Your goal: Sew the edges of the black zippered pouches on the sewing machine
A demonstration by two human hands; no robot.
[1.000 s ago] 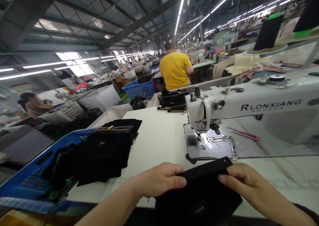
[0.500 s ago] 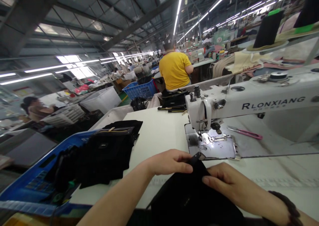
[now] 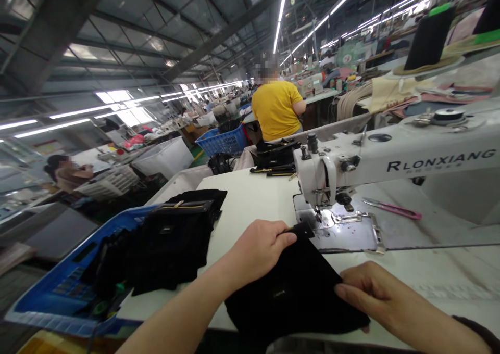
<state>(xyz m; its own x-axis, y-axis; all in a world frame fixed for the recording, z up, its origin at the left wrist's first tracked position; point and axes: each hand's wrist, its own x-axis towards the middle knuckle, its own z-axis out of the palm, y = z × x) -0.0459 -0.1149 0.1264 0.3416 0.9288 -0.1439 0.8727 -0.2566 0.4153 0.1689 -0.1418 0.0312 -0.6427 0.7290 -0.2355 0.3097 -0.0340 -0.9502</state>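
A black fabric piece (image 3: 297,291) with a small label hangs over the table's front edge, its upper corner lying on the metal plate of the sewing machine (image 3: 351,166). My left hand (image 3: 265,244) pinches its top edge, just left of and in front of the needle area. Lower down on the right, my right hand (image 3: 371,291) grips the side edge of the same fabric between thumb and fingers. The fabric is spread between both hands.
Pink-handled scissors (image 3: 394,210) lie on the machine bed. At left, stacked black pieces (image 3: 172,239) rest partly over a blue basket (image 3: 47,296). More black zippered pieces (image 3: 275,159) lie behind the table. A person in yellow (image 3: 276,109) sits beyond.
The fabric's top corner has moved onto the machine plate with my left hand. My right hand has slid down and right along the edge, spreading the fabric. The view has shifted slightly.
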